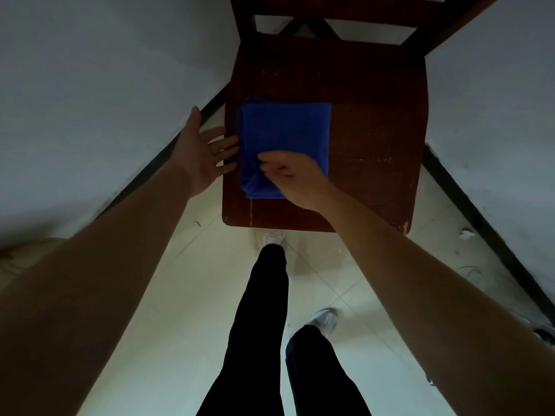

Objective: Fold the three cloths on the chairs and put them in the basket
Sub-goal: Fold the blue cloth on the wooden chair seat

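A blue cloth (pixel 285 136) lies folded into a rectangle on the left part of a dark brown wooden chair seat (pixel 375 145). My right hand (pixel 291 175) rests on the cloth's near corner with the fingers pinching a fold of it. My left hand (pixel 210 151) is open, palm up, at the seat's left edge, its fingertips touching or slipping under the cloth's left side. No basket and no other cloth are in view.
The chair's backrest (pixel 330 13) rises at the top. White walls close in on both sides, with dark skirting (pixel 468 193) along the pale tiled floor. My legs in black trousers (pixel 264 325) and white shoes stand just before the chair.
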### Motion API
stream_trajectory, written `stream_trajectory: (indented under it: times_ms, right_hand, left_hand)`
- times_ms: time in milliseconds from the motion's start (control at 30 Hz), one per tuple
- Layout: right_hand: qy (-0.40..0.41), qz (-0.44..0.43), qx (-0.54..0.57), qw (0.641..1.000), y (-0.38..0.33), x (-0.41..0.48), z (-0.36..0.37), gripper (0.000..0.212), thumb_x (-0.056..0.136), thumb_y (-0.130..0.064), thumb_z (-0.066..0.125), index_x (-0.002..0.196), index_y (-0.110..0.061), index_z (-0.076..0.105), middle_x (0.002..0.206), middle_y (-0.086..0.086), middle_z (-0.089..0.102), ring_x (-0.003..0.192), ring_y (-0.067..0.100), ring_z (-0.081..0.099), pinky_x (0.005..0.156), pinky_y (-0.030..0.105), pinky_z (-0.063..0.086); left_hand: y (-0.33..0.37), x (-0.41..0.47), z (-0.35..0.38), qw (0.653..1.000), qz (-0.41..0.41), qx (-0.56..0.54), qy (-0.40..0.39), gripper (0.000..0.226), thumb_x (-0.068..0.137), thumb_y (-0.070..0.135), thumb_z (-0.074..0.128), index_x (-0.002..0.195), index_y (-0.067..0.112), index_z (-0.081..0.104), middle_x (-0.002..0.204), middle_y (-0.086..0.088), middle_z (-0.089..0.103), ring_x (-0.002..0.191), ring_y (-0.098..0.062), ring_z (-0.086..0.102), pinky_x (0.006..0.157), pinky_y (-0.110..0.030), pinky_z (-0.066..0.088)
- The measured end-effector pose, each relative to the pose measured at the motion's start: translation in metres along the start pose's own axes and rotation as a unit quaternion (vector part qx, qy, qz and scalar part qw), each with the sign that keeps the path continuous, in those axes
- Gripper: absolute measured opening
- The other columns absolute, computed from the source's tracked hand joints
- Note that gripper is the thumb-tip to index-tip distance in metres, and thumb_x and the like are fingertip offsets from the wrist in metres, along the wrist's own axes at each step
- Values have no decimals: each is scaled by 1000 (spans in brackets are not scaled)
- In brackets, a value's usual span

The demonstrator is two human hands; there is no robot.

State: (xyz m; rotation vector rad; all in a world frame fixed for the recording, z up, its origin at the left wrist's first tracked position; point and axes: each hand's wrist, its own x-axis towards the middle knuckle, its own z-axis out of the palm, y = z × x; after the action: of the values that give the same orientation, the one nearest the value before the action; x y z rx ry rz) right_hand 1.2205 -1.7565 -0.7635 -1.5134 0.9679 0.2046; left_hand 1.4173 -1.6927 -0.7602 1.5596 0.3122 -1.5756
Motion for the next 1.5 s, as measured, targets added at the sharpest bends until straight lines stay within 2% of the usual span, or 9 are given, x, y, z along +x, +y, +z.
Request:
stream_trajectory:
  times_ms: [167,367,500,700,767,867,1067,1300,1500]
  right_hand:
    - [263,64,-95,958,42,-37,-39,32,98,-30,49,127,-26,61,113,-7,67,92,5,63,83,26,55]
    - [163,181,-50,969,57,-40,-41,51,94,-56,54,122,-16,65,104,-1,70,96,18,66,68,23,47]
    - [177,175,35,968,63,-36,-36,26,96,-41,60,96,-17,70,97,9,72,95,31,69,87,51,55]
    - [180,135,-157,962,70,-42,-36,44,96,-56,49,102,-17,67,87,-2,63,81,20,64,60,27,50]
    - [212,74,-246,943,67,-45,-42,55,92,-65,48,119,-19,60,113,8,61,95,25,63,76,38,56]
    - [196,-26,-354,914,61,-39,-57,85,85,-72,51,151,-22,31,154,17,30,135,34,42,100,50,45]
    - [32,-102,-587,802,53,6,-73,118,68,-91,29,158,-24,-9,162,25,-15,150,44,-8,120,60,7]
    - [8,-13,-509,861,58,8,-82,132,59,-95,47,153,-33,-21,162,19,-23,149,41,-16,119,60,1]
    - [189,92,-202,957,53,-8,-67,96,83,-75,51,155,-18,21,142,9,48,130,28,45,104,50,44]
  left_hand:
    - [-20,-7,11,956,56,270,102,53,96,60,44,118,14,59,110,-7,66,102,-25,64,85,-40,54]
    - [-64,-19,14,853,158,477,138,36,78,48,76,93,21,58,79,9,59,71,-7,56,63,-24,44]
    - [-80,-23,7,942,106,279,155,26,81,21,79,101,14,64,84,4,65,76,-11,65,67,-27,57]
    - [-93,-21,7,947,76,274,149,34,81,17,77,109,12,59,95,-2,66,90,-22,66,74,-31,57]
    - [-85,-21,8,880,185,408,159,52,81,29,75,125,14,53,118,-6,61,104,-20,58,83,-33,51]
    - [-64,-16,8,689,385,605,103,76,78,46,74,140,17,43,146,-16,37,134,-32,36,102,-45,38]
    - [-30,22,14,495,301,814,-42,128,64,72,72,156,24,-3,163,-10,-18,150,-28,-16,118,-59,7]
    - [-33,20,15,565,290,772,-20,134,58,69,78,156,30,-5,162,-14,-21,149,-33,-15,117,-61,9]
    - [-49,14,29,903,147,379,141,86,73,72,65,135,16,46,128,-3,57,114,-22,59,82,-30,55]
